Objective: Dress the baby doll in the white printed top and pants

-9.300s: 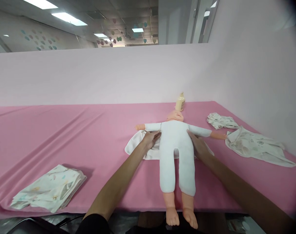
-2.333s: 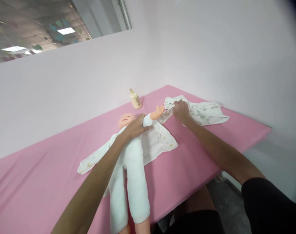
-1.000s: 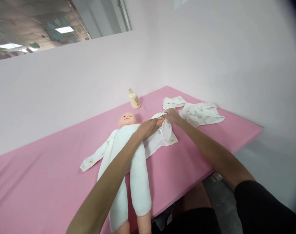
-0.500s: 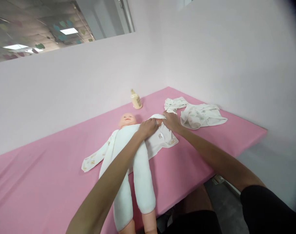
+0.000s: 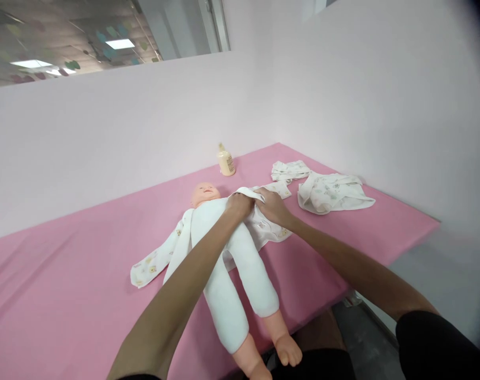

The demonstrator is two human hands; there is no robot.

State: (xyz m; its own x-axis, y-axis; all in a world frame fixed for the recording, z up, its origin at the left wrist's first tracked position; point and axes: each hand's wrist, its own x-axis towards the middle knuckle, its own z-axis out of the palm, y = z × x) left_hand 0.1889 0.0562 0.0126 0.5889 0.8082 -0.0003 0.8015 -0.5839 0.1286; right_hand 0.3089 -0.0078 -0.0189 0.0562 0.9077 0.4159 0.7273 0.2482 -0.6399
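Note:
A baby doll (image 5: pixel 208 221) lies on its back, its trunk and legs white and its head toward the wall. Spread under it is a white baby shirt (image 5: pixel 149 269) with small bear prints, one sleeve out to the left. My left hand (image 5: pixel 240 207) is closed around the doll's arm at its shoulder side, fingers partly hidden beneath the shirt's edge. Close beside it, my right hand (image 5: pixel 272 207) pinches the shirt's white cloth near the sleeve opening. The far sleeve stretches out beyond my right hand.
A pump bottle (image 5: pixel 226 162) of cream-coloured liquid stands near the back wall. Folded printed baby clothes (image 5: pixel 333 192) lie at the right, with another folded piece (image 5: pixel 290 170) behind them. The pink padded table (image 5: pixel 66 295) ends at a front edge close to my legs.
The doll's legs have swung to the right, and its feet now show. My hands have come closer together, and the shirt cloth now covers the bit of doll's arm seen between them.

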